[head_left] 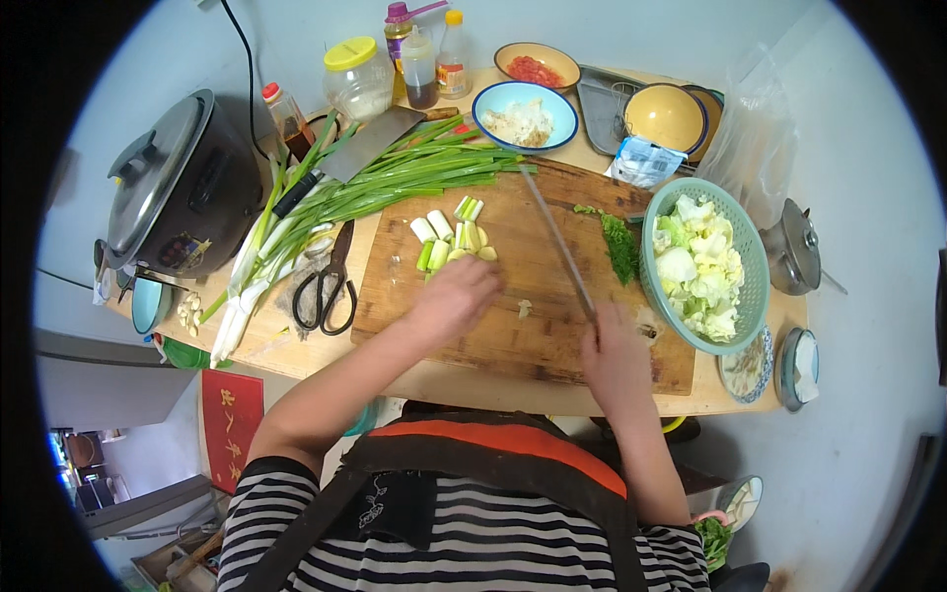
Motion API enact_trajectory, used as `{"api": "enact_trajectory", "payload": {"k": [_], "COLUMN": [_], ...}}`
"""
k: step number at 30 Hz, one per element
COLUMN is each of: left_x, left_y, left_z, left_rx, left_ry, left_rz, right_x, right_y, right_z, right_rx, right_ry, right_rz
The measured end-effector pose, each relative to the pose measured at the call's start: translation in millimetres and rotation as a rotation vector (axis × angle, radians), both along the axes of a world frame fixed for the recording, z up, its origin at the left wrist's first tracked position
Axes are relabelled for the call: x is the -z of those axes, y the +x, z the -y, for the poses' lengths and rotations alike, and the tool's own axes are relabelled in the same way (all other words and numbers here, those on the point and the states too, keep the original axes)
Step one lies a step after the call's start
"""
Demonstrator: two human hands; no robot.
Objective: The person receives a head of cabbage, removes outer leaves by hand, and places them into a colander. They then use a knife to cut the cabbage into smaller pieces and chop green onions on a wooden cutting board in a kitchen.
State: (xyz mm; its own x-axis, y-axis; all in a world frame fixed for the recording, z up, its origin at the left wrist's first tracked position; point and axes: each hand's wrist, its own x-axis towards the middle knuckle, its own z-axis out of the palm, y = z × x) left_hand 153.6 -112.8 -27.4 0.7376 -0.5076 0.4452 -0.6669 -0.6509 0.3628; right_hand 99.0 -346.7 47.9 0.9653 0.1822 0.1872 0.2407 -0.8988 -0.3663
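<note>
My right hand [614, 350] grips a kitchen knife [558, 237], its blade seen nearly edge-on and slanting away to the upper left over the wooden cutting board [395, 306]. At the near side of a small pile, my left hand [459, 299] is over the board, its fingers smeared by motion. That pile has short green-and-white scallion pieces [431, 232] and pale yellow slices [486, 254] that look like ginger. A small pale scrap [525, 309] lies between my hands. Green leafy herbs [620, 250] rest right of the blade.
Long scallions [395, 168], a cleaver [373, 143] and black scissors [326, 296] lie left of the board. A green colander [758, 286] of torn cabbage stands at right. Behind are a white bowl [567, 116], bottles and a jar [360, 84]. A lidded cooker [182, 187] stands far left.
</note>
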Motion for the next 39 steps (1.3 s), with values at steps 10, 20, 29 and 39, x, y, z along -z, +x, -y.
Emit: {"api": "enact_trajectory", "payload": {"k": [10, 20, 29, 39], "left_x": [20, -79, -94, -93], "left_y": [-13, 18, 69, 131], "left_z": [50, 44, 220, 214], "left_rx": [-0.055, -0.216, 0.176, 0.128], "left_ry": [0.12, -0.726, -0.096, -0.431], "left_rz": [-0.266, -0.443, -0.058, -1.018], "right_x": [5, 41, 76, 35], "right_y": [-40, -48, -15, -12], "right_z": [33, 47, 63, 103], "right_rx": [0.145, 0.046, -0.009, -0.186], "right_ry": [-0.01, -0.228, -0.154, 0.105], "right_rz": [-0.018, 0.025, 0.144, 0.31]}}
